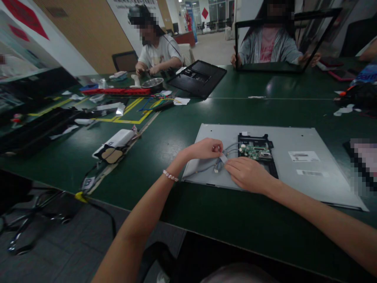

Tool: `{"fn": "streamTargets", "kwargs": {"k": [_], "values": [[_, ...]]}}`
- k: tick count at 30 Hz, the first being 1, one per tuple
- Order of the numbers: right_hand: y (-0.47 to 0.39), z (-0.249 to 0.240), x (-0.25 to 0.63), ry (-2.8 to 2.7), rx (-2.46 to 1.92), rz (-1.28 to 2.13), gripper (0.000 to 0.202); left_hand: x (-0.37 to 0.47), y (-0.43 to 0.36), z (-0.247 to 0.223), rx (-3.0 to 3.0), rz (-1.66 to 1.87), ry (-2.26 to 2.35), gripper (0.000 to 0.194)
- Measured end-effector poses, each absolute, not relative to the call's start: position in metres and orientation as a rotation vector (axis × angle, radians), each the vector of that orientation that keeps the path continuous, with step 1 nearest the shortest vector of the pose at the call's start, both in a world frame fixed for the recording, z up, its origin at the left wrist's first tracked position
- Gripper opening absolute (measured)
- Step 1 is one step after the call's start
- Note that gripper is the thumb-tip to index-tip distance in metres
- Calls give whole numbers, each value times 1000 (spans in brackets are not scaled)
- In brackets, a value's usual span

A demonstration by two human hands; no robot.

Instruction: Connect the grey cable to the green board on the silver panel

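A flat grey display panel [282,137] lies back side up before me. On it sits a black plastic bracket [273,167] with a green circuit board [252,151]. Grey cables [231,150] run left from the board and bunch between my hands. My left hand [206,148], with a beaded bracelet on the wrist, is closed in a pinch at the upper end of a small pale strip of tape [224,158]. Pinching the strip's lower end is my right hand [249,173], which covers part of the bracket. The strip lies across the cables, and a white connector [216,170] hangs below it.
A power strip [116,143] with its cord stands left on the green table [165,188]. Farther back are a black plastic cover [203,78] and scattered parts. Across the table, one person holds a black frame [271,71]; another person [159,51] sits left of them.
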State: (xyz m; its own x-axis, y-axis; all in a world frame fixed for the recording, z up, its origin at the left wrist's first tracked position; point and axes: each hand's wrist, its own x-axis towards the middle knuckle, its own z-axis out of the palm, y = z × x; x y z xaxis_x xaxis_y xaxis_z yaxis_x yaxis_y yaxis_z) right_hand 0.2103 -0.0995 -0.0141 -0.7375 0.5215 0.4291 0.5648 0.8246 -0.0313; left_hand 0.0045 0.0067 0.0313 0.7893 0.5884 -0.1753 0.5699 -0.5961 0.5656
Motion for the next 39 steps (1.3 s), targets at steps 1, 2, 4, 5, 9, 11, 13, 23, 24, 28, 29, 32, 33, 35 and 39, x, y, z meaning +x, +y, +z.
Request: {"fn": "streamTargets", "kwargs": {"k": [1, 2, 4, 5, 9, 11, 13, 23, 24, 28, 29, 32, 33, 35, 39], "values": [[-99, -14, 210, -2578, -807, -138, 23, 4, 7, 32, 2358, 38, 854, 14], [-99, -14, 211, -2576, -805, -137, 23, 4, 6, 32, 2358, 37, 854, 14], [-100, -15, 211, -2575, -801, -136, 22, 5, 6, 33, 2358, 33, 861, 13], [-100, -15, 211, -2576, -801, -138, 23, 5, 6, 33, 2358, 29, 865, 13], [-100, -16, 212, -2578, -800, -153, 23, 3, 9, 32, 2374, 20, 866, 14], [-101, -16, 212, -2577, -798, -160, 23, 2, 11, 30, 2390, 24, 866, 14], [-101, -15, 211, -2574, -796, -169, 24, -1, 14, 28, 2405, 27, 870, 14], [-102, -13, 210, -2582, -803, -254, 22, -15, 23, 22, 2458, 61, 936, 13], [-103, -12, 209, -2594, -812, -251, 22, -17, 24, 22, 2467, 64, 941, 13], [-108, 2, 204, -2629, -892, -172, 19, -21, 28, 23, 2510, 56, 965, 14], [-108, 7, 204, -2620, -924, -148, 19, -21, 28, 24, 2523, 58, 988, 15], [-103, 24, 216, -2519, -1098, -119, 28, -19, 26, 27, 2552, 112, 1195, 22], [-99, 28, 224, -2461, -1189, -120, 30, -18, 25, 29, 2546, 140, 1297, 26], [-89, 33, 248, -2345, -1411, -113, 36, -16, 20, 32, 2511, 197, 1484, 34], [-71, 25, 318, -2239, -1837, -38, 57, -11, 9, 38, 2441, 220, 1656, 46]]}}
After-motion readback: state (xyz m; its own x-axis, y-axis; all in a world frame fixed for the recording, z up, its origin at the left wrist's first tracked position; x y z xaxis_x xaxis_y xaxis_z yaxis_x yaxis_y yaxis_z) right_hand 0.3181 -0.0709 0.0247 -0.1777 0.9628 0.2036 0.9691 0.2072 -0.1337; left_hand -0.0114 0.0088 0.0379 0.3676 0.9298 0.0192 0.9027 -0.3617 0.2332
